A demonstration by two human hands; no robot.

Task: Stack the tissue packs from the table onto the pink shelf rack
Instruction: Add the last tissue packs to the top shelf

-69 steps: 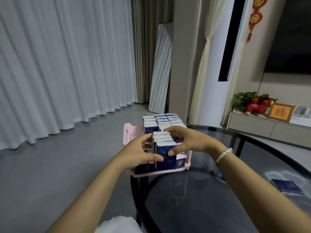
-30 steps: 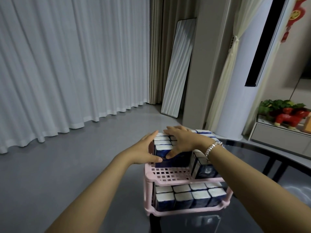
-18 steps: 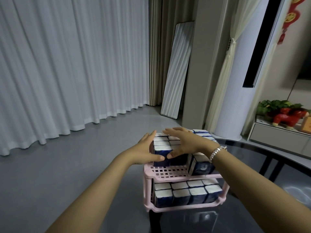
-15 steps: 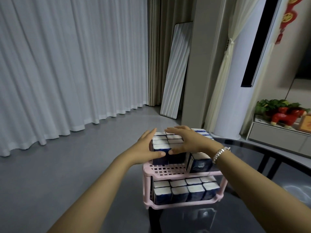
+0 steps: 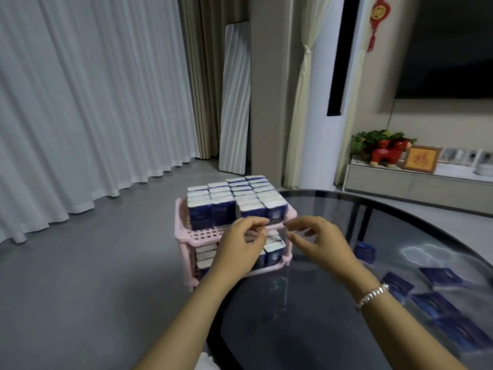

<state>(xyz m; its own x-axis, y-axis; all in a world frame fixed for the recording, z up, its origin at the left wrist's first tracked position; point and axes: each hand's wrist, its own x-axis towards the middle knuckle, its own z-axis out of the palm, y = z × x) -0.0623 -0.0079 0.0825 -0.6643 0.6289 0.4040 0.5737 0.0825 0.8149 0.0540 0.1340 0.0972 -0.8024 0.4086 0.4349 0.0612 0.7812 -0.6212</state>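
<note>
Tissue packs [image 5: 232, 201] blue-white, upright in rows on pink rack [image 5: 186, 236], both hands loosely curled, empty.

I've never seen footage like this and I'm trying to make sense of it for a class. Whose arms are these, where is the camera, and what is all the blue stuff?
There is no machine here. A person wears a wide-angle camera on their head, so you look forward and down along their own arms. The left hand and the right hand, whose wrist wears a bead bracelet, hover with loosely curled fingers in front of a pink shelf rack. Neither hand holds anything.

The blue things are tissue packs. The rack's top shelf holds rows of upright packs, and more fill the lower shelf. The rack stands at the edge of a dark glass table. On the table's right side several loose packs lie flat, not yet shelved.
</note>
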